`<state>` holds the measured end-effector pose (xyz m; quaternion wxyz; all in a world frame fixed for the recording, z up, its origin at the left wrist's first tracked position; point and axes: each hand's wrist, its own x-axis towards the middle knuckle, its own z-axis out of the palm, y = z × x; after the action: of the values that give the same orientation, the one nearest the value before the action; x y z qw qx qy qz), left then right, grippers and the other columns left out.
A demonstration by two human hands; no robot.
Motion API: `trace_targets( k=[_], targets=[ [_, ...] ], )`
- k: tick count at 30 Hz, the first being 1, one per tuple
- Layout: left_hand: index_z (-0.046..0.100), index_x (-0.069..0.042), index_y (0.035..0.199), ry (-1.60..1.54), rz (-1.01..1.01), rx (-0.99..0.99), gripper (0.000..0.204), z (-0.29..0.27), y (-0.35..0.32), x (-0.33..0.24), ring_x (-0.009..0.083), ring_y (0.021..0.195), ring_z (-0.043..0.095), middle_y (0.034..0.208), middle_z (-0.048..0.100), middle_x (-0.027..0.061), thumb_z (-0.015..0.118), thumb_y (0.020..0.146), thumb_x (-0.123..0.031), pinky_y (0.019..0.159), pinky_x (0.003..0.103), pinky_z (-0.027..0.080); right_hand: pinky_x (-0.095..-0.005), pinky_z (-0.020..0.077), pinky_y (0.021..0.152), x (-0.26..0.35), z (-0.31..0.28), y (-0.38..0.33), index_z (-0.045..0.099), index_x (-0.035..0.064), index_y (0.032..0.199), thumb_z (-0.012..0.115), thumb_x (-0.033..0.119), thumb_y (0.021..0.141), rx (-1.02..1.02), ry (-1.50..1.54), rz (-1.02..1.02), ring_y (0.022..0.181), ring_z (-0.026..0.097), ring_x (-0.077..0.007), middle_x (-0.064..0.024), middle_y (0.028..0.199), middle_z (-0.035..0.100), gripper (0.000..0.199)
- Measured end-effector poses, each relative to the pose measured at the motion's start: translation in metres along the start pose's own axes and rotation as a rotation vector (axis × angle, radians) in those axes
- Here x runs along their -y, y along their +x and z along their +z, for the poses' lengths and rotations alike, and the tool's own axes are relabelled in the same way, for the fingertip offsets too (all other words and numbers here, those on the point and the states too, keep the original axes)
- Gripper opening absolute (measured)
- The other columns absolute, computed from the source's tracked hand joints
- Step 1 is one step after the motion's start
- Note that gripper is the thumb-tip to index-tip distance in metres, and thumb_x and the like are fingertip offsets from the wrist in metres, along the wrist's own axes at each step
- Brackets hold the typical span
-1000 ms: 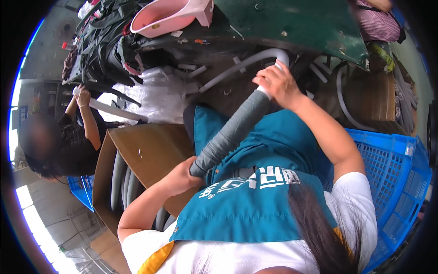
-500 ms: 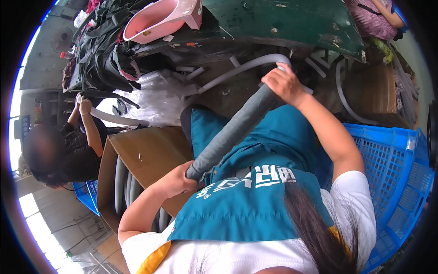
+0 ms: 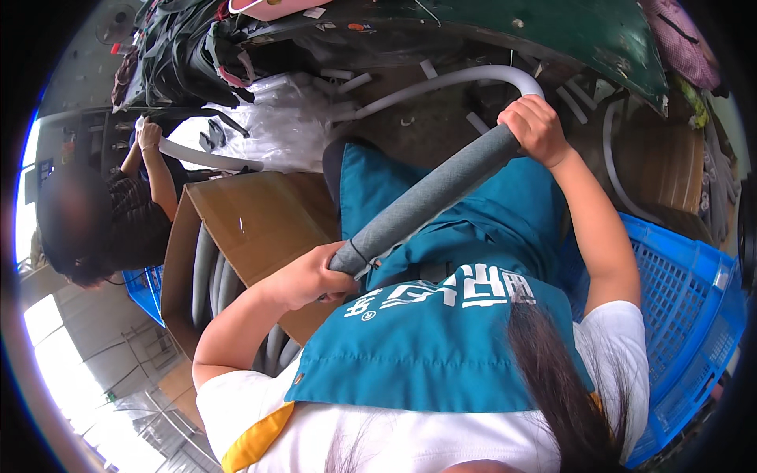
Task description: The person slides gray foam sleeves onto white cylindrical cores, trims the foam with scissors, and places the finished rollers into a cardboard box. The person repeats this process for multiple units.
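Grey tube (image 3: 434, 199), long axis diag. (up to R), L hand (image 3: 317, 276), R hand (image 3: 538, 130) gripping ends

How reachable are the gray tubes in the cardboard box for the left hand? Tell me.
Probably not while the left hand is closed around the gray fabric-covered tube; otherwise the boxed tubes look near, showing in the open cardboard box.

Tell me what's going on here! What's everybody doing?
The person in the teal cloth apron holds a long, round grey cloth sleeve slantwise. Their left hand grips its near end; their right hand grips the far end, where a bendy, pale foam-like tube meets it. An open brown cardboard box on the left holds long grey tubes. Beyond it, a co-worker's hands hold a thick white tube.
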<state>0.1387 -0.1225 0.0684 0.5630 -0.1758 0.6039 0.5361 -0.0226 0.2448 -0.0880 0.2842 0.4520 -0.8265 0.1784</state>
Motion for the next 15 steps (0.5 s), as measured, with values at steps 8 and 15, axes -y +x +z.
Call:
trace_targets(
  k=[8,15],
  targets=[
    [0.051,-0.003,0.122,0.183,0.234,0.040,0.047,-0.001,0.020,0.008,0.0071,0.064,0.052,0.081,0.056,0.0017,0.066,0.077,-0.009,0.055,0.021,0.041,-0.0356,0.0557,0.070,0.075,0.010,0.045,0.057,0.0069,0.093,0.064,0.010,0.078,-0.149,0.092,-0.129,0.071,0.064,-0.0224,-0.0077,0.078,0.060,0.017],
    [0.052,-0.003,0.116,0.013,0.069,-0.005,0.036,-0.001,-0.019,-0.012,0.0056,0.061,0.050,0.078,0.055,0.0003,0.064,0.083,-0.012,0.052,0.019,0.038,-0.0325,0.0515,0.058,0.023,0.007,0.046,0.057,0.0077,0.084,0.064,0.011,0.076,-0.192,-0.057,-0.212,0.067,0.063,-0.0201,-0.0031,0.073,0.058,0.011]
  ],
)
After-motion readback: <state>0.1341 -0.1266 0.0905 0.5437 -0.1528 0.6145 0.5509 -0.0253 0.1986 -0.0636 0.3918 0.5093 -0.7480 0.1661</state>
